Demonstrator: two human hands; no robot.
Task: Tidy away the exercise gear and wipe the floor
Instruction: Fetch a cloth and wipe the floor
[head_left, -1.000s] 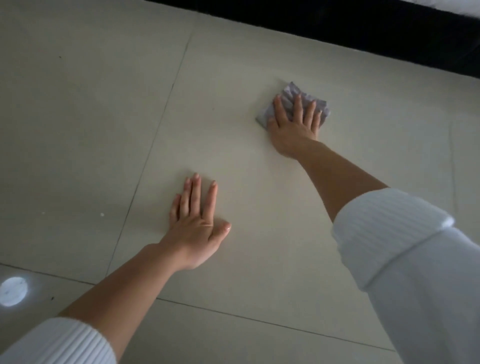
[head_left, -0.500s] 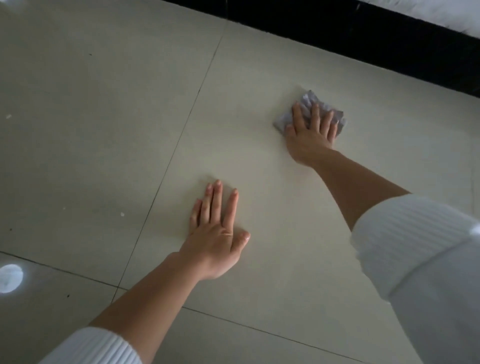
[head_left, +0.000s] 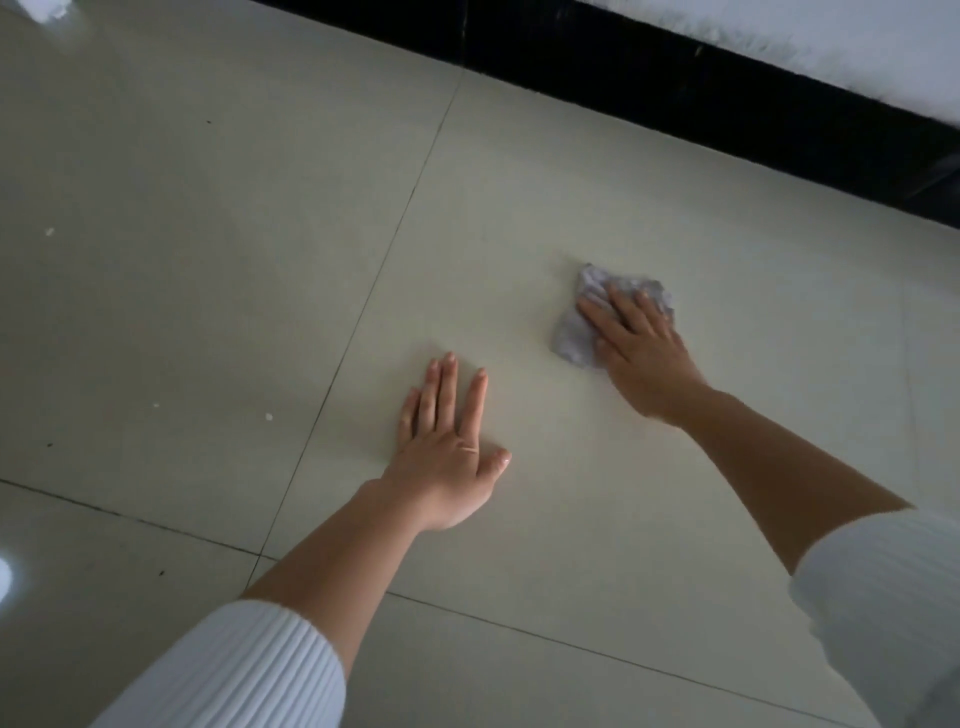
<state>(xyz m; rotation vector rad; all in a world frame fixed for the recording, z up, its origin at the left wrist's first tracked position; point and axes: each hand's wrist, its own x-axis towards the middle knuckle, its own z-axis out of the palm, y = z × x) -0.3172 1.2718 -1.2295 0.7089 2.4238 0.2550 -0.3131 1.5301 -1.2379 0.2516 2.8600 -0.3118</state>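
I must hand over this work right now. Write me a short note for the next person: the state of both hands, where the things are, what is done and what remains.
The left hand is open, palm flat on the floor.
The right hand is open, fingers pressing the grey cloth onto the same tile, nearer the black skirting.
Done: wiping is under way; how much is wiped cannot be told. No exercise gear is in view.
Left: small white specks lie on the next tile, left of the left hand; wipe there.

Crumpled grey cloth (head_left: 574, 340), glossy smooth tile floor (head_left: 208, 260), ribbed white knit sleeves (head_left: 249, 670)
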